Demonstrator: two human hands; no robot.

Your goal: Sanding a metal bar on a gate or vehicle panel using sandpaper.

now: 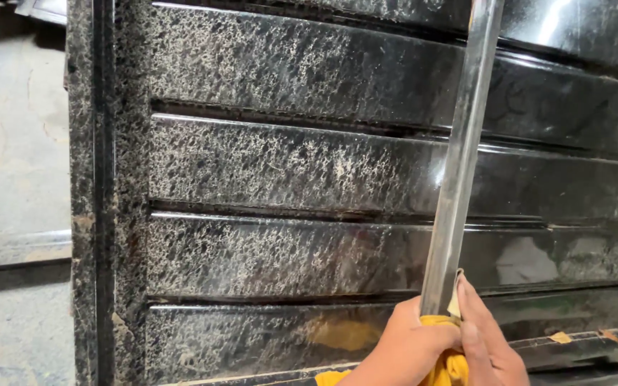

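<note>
A long shiny metal bar (463, 150) runs from the top edge down to my hands, in front of a black louvered metal panel (287, 164) speckled with pale residue. A yellow cloth (446, 364) is bunched around the bar's lower end. My left hand (403, 347) closes on the cloth and bar from the left. From the right, my right hand (491, 347) presses its fingers against the same cloth and bar. A small beige scrap (455, 300) sticks up between the bar and my right fingers.
The panel's dark upright frame (98, 193) stands at the left. Beyond it lies grey concrete floor (12, 143) with a flat metal strip (16, 246) across it. Small orange flakes (559, 337) sit on the lowest slat at the right.
</note>
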